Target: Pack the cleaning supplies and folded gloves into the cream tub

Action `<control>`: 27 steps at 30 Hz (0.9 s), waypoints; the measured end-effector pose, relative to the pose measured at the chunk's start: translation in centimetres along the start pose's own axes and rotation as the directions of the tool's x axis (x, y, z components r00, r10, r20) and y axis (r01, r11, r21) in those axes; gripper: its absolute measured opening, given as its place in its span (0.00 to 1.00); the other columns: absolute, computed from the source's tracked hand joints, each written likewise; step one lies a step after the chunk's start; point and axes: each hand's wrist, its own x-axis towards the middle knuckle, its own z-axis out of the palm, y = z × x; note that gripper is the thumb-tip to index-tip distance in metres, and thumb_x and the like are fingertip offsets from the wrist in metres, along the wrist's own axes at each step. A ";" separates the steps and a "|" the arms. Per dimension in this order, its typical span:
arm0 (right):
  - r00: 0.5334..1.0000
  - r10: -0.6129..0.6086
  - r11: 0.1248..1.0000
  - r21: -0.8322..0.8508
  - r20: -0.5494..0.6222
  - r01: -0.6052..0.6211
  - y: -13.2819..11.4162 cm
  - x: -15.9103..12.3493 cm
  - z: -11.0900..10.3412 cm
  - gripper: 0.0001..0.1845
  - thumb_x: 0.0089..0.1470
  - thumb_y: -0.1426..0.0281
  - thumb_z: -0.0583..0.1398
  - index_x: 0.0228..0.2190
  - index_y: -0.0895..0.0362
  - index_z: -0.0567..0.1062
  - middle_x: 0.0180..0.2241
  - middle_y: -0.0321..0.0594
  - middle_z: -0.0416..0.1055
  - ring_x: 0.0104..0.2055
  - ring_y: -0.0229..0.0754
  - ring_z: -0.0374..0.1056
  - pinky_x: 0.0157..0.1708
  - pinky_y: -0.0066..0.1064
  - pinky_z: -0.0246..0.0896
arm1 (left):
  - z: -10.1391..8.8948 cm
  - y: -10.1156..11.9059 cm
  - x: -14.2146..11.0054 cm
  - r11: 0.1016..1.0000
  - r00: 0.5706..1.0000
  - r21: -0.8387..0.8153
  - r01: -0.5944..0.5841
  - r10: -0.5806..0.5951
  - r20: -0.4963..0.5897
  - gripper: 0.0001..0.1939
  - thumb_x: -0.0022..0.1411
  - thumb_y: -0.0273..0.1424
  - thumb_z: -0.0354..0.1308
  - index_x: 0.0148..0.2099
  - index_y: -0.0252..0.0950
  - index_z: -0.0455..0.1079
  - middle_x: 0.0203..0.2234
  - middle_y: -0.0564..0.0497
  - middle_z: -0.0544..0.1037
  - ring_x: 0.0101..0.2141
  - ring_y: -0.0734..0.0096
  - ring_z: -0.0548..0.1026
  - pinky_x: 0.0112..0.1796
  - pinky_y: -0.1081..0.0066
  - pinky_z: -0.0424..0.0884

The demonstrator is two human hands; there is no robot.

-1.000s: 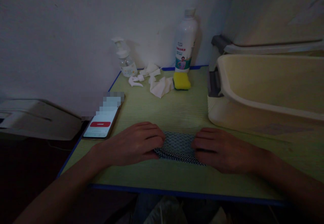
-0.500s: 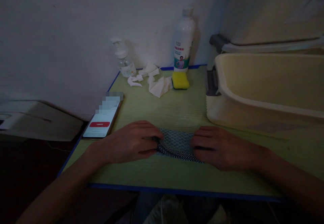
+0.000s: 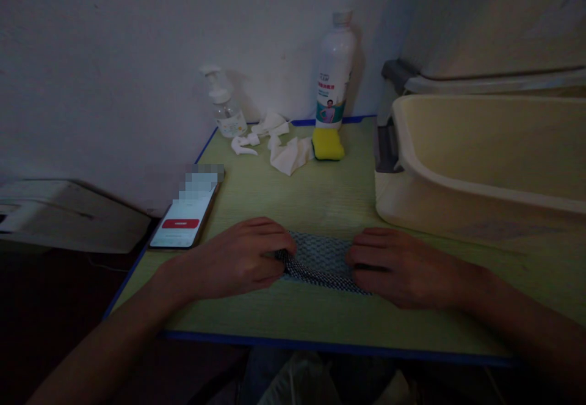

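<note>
The left hand [image 3: 251, 258] and the right hand [image 3: 398, 268] both grip the cloth [image 3: 318, 255], one at each end, with the fingers curled in over it (the fingertips themselves are mostly hidden). The cloth lies between the hands near the front edge of the counter [image 3: 297, 322], its patterned blue-grey face up, and a darker checked strip runs along the side nearest the person. The left forearm crosses the counter just beside the lower end of the phone [image 3: 183, 216], which lies face up with a lit screen and a red button on it. At the back, against the wall [image 3: 151, 57], stand a pump bottle [image 3: 231, 121] and, farther right, a tall white bottle [image 3: 334, 75] with a printed label. Crumpled tissues [image 3: 289, 154] lie between them, with a white nozzle [image 3: 245, 144] at their left. The yellow sponge [image 3: 328, 144] sits in front of the tall white bottle, next to the tissues. On the right is a large cream bin [image 3: 412, 200] with a grey latch (it runs out of view), beyond the right hand.
</note>
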 end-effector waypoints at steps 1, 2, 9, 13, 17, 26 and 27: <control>1.000 0.001 1.000 0.000 0.002 -0.001 0.0 0.0 0.0 0.20 0.63 0.74 0.44 0.24 0.57 0.70 0.27 0.38 0.67 0.29 0.39 0.57 0.30 0.31 0.53 | 0.0 0.0 0.0 1.000 1.000 0.001 -0.011 0.011 -0.009 0.17 0.64 0.23 0.48 0.24 0.34 0.68 0.32 0.49 0.76 0.33 0.71 0.71 0.40 0.69 0.67; 1.000 0.002 1.000 -0.002 0.002 -0.002 0.0 0.0 0.1 0.20 0.63 0.74 0.45 0.24 0.57 0.70 0.27 0.38 0.67 0.29 0.39 0.57 0.30 0.31 0.54 | 0.0 0.0 -0.1 1.000 1.000 0.002 -0.021 0.021 -0.017 0.16 0.65 0.23 0.47 0.25 0.33 0.69 0.32 0.48 0.76 0.33 0.71 0.71 0.40 0.69 0.67; 1.000 0.006 1.000 -0.003 0.001 -0.006 0.1 0.0 0.1 0.20 0.62 0.75 0.44 0.23 0.58 0.69 0.27 0.38 0.67 0.28 0.39 0.56 0.29 0.31 0.54 | 0.1 -0.1 -0.2 1.000 0.999 -0.027 -0.013 0.012 -0.046 0.13 0.66 0.25 0.47 0.31 0.33 0.69 0.33 0.48 0.76 0.34 0.71 0.71 0.40 0.69 0.67; 1.000 0.001 1.000 -0.013 -0.003 -0.001 0.1 0.1 0.1 0.20 0.62 0.75 0.45 0.24 0.58 0.69 0.26 0.38 0.67 0.28 0.39 0.56 0.29 0.31 0.53 | -0.2 0.0 -0.2 0.998 0.999 -0.058 0.025 -0.028 -0.043 0.12 0.66 0.26 0.48 0.31 0.32 0.69 0.33 0.48 0.77 0.34 0.71 0.72 0.39 0.70 0.67; 1.000 -0.005 1.000 -0.014 -0.008 0.005 0.0 0.1 0.0 0.20 0.62 0.75 0.45 0.24 0.58 0.69 0.27 0.39 0.67 0.28 0.39 0.56 0.30 0.31 0.53 | -0.2 0.0 -0.1 1.000 0.999 -0.020 -0.002 0.001 -0.039 0.12 0.67 0.26 0.47 0.32 0.32 0.69 0.33 0.47 0.77 0.34 0.70 0.72 0.40 0.69 0.68; 1.000 -0.001 1.000 -0.017 0.016 0.001 0.2 -0.1 0.0 0.19 0.62 0.75 0.45 0.24 0.58 0.69 0.26 0.38 0.67 0.28 0.39 0.56 0.30 0.31 0.52 | 0.2 -0.3 -0.5 0.999 0.999 0.020 -0.040 0.041 -0.032 0.07 0.64 0.24 0.49 0.38 0.33 0.68 0.34 0.48 0.77 0.35 0.70 0.73 0.42 0.67 0.68; 1.000 0.000 1.000 -0.020 0.015 0.001 0.2 -0.1 0.1 0.19 0.62 0.75 0.45 0.24 0.58 0.69 0.26 0.38 0.67 0.28 0.39 0.56 0.30 0.31 0.52 | 0.2 -0.3 -0.5 0.999 0.999 0.022 -0.039 0.040 -0.028 0.07 0.64 0.24 0.49 0.37 0.33 0.69 0.33 0.49 0.76 0.35 0.70 0.72 0.42 0.67 0.68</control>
